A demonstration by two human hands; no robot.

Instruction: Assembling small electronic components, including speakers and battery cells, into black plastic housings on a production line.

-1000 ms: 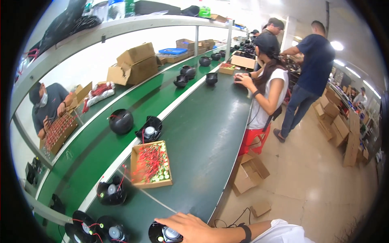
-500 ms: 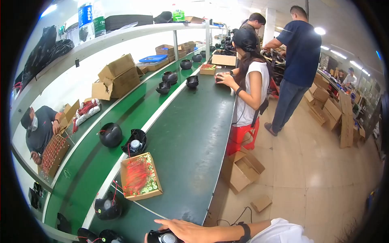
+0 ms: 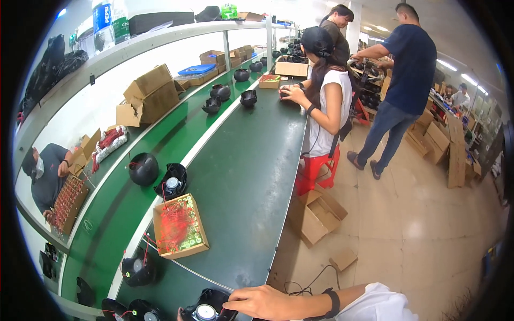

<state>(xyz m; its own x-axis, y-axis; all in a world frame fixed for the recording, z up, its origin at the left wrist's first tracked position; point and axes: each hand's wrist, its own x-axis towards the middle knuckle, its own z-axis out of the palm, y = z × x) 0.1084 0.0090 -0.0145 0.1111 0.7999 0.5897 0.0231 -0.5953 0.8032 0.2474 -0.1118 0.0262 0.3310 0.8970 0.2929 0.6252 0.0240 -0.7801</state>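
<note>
Since the earlier frames the view has swung right and tilted down a little, so the small cardboard tray of red-wired parts (image 3: 179,226) now sits lower and closer to the middle, and the person's right hand (image 3: 266,301) has stayed on the same black speaker shell (image 3: 208,310) at the near edge. That hand comes in from the right with its fingers spread and laid flat over the rim of the shell, pressing on it rather than clamped round it; the shell lies open side up on the dark green worktable (image 3: 251,160), its round silver magnet showing. The left hand is not in view. Red leads trail from the shell and from two more black shells (image 3: 138,269) to its left, and my judgement is that a careless slide of the hand could snag those thin wires and tear a joint, or push the shell off the near edge. Farther along, another shell (image 3: 171,181) lies beside the white divider, and a domed one (image 3: 143,168) rests on the lighter green belt (image 3: 160,139). Beyond that, a seated worker in a white top (image 3: 329,107) handles parts at the far end, with two people standing on the right.
</note>
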